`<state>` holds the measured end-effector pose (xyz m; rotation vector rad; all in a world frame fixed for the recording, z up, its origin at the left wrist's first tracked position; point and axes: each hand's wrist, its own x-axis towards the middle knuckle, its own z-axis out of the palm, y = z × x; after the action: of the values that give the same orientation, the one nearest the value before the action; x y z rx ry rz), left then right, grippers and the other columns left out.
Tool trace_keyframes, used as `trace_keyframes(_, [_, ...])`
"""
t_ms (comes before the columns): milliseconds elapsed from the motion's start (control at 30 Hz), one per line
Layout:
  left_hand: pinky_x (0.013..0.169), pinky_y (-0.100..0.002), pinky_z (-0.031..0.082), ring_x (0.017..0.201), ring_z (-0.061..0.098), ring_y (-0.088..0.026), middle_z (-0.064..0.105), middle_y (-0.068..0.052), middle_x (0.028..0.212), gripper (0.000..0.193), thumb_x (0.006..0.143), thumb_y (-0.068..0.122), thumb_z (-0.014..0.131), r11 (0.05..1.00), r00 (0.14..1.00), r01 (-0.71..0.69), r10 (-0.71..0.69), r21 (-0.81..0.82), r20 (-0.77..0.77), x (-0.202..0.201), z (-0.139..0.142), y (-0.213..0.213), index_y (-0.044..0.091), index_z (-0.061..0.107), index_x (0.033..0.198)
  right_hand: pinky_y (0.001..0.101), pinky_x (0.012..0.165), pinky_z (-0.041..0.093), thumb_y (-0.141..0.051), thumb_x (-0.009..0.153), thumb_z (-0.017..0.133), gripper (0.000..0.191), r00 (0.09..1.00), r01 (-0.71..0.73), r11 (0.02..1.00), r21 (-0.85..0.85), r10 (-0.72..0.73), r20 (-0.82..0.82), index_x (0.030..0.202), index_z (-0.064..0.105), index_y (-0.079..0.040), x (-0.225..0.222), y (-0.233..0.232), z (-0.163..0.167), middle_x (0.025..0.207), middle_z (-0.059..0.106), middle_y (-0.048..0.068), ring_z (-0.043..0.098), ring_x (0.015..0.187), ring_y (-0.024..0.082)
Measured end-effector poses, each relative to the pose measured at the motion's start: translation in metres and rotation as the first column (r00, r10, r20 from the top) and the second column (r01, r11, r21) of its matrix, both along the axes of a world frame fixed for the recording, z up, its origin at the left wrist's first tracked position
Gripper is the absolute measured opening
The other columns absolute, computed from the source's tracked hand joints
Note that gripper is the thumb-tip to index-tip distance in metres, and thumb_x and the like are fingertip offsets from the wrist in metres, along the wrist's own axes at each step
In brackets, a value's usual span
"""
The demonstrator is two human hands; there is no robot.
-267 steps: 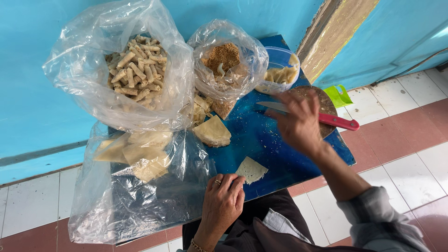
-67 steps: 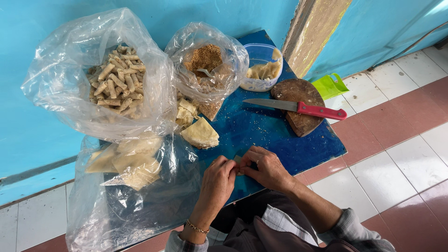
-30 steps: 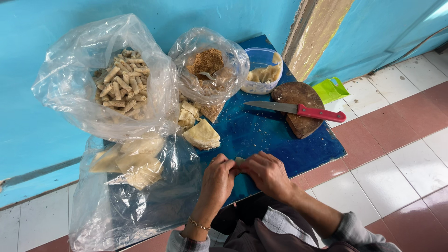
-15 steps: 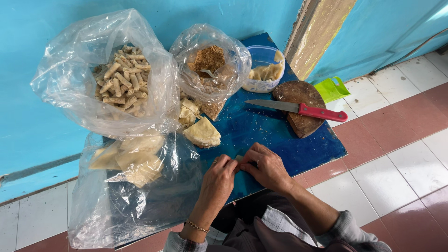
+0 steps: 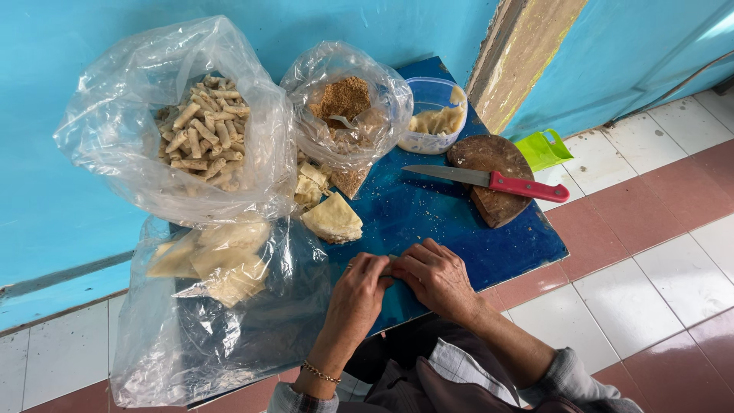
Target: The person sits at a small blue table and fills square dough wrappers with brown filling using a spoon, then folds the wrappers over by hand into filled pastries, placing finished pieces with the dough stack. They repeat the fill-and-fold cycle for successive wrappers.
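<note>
My left hand and my right hand meet at the near edge of a blue table, fingers curled together over a small pale wrapper piece that they mostly hide. A stack of folded wrappers lies just beyond my left hand. A red-handled knife rests on a round wooden board to the right, apart from both hands.
A clear bag of rolled sticks and a bag of brown crumbs stand at the back. A plastic tub of filling sits beside them. A flat bag of wrapper sheets lies left. A green scoop lies on the tiled floor.
The knife was put down on the board and my right hand came back to join the left. Over the last second both hands stay together, fingers shifting slightly on the wrapper.
</note>
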<state>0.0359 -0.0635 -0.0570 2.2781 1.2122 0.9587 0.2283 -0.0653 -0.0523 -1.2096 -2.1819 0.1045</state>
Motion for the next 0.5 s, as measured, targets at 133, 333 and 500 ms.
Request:
trace_keyframes(133, [0.081,-0.036,0.059,0.098,0.066,-0.027,0.064,-0.009,0.103,0.017,0.09,0.001,0.071,0.999,0.995,-0.012,0.014,0.03,-0.096,0.003,-0.007,-0.002,-0.001,0.069,0.107,0.0348,0.066,0.053,-0.024,0.085,0.077,0.021,0.999,0.04,0.998,0.043,-0.04,-0.005,0.102,0.077,-0.012,0.001,-0.002,-0.002,0.092,0.068,0.004,0.062,0.083,0.021])
trace_keyframes(333, [0.082,-0.035,0.058,0.099,0.065,-0.027,0.061,-0.01,0.099,0.018,0.087,-0.001,0.071,0.997,0.989,-0.038,0.027,-0.072,-0.144,0.006,-0.002,0.006,0.0,0.069,0.105,0.0348,0.066,0.051,-0.025,0.084,0.078,0.022,0.999,0.0,0.995,0.096,-0.004,0.04,0.103,0.076,-0.014,0.003,-0.005,-0.004,0.099,0.073,0.0,0.062,0.083,0.018])
trace_keyframes(500, [0.082,-0.038,0.057,0.1,0.065,-0.028,0.06,-0.011,0.101,0.018,0.088,0.0,0.071,0.995,0.997,-0.015,0.008,-0.096,-0.074,0.003,0.005,0.007,-0.001,0.067,0.106,0.0333,0.071,0.052,-0.024,0.085,0.077,0.015,0.998,0.018,0.998,0.066,-0.022,0.059,0.098,0.076,-0.018,0.004,0.0,-0.006,0.099,0.072,-0.001,0.062,0.087,0.019])
